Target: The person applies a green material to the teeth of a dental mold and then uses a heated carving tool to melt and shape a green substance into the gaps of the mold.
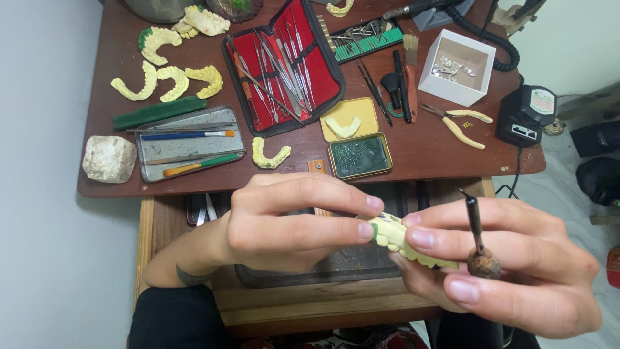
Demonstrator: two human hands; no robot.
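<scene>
My left hand (290, 223) and my right hand (510, 265) meet in front of me over an open drawer. Between their fingertips they hold a pale yellow dental cast (399, 238) with a small green patch at its left end. My right hand also grips a short dark tool with a round cork-like handle (481, 249), its thin tip pointing up. My left thumb and index finger pinch the cast's left end.
The brown table (426, 152) carries several yellow dental casts (169, 81), a red open case of metal instruments (284, 64), a metal tray with brushes (187, 143), a small open tin (358, 155), pliers (455, 123), a white box (457, 66), a stone (108, 158) and a black power unit (526, 113).
</scene>
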